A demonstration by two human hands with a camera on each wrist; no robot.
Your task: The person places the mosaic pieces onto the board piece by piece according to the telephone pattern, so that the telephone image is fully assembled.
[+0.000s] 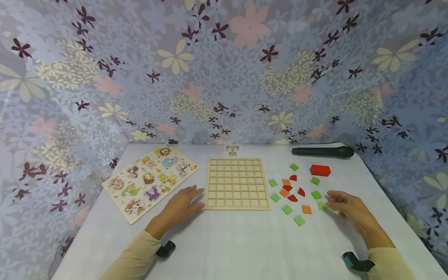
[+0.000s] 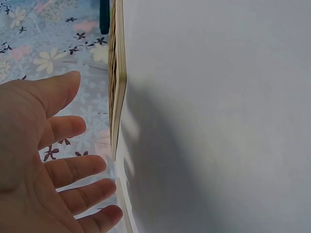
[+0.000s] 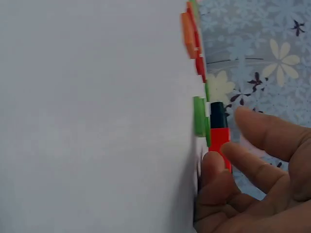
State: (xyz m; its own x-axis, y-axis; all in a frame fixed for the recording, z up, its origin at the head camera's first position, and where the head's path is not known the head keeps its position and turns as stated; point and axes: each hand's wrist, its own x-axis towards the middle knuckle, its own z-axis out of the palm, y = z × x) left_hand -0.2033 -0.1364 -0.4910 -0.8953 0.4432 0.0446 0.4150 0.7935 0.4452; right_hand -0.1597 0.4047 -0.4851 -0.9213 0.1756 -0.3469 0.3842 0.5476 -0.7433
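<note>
My left hand (image 1: 182,203) hovers at the left edge of a wooden grid board (image 1: 238,160), fingers extended. In the left wrist view the left hand (image 2: 53,160) holds nothing, and the board (image 2: 119,73) appears edge-on beside it. Over on the right, my right hand (image 1: 346,206) is held low by a green square tile (image 1: 322,206), which its fingers partly cover in the head view. The right wrist view has the right hand (image 3: 262,170) with loosely bent fingers and nothing between them; a green tile (image 3: 199,116) lies apart from the fingertips.
Several green tiles, orange tiles (image 1: 306,209) and red quarter-round pieces (image 1: 292,198) lie scattered right of the board. A red block (image 1: 320,170) and a black microphone (image 1: 322,152) are farther back. An animal picture board (image 1: 120,190) lies left; a small pattern card (image 1: 232,150) is behind the grid.
</note>
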